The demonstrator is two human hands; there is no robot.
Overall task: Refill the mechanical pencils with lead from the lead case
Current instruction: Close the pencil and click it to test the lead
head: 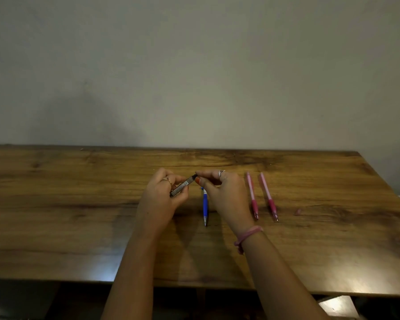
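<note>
wood makes up the table (79, 204), and three pencils lie on it. the blue pencil (205, 207) lies in the middle, partly under the right hand. two pink pencils lie side by side to the right, the near pink pencil (252, 197) and the far pink pencil (268, 197). all three point their tips toward the person.

the lead case (183, 187) is up off the table, between the two hands. it is small, dark and tilted, with its top end up and to the right.

the step now looks like opening the top of the case. to do it well, the left hand should hold the case steady and not squeeze too hard. the right hand should pull or slide the cap gently. the leads inside are thin and break easily, so a soft, slow pull is best. it would help to keep the open end tipped up, so no leads spill out. only one lead should come out at a time.

the left hand (164, 192) is curled around the lower part of the case, with the fingers wrapped over it and a ring on one finger. the right hand (224, 192) has its thumb and first finger pinched on the top end of the case. its other fingers are bent loosely. both arms reach forward from the bottom, and the right wrist wears a pink band (247, 236).
</note>
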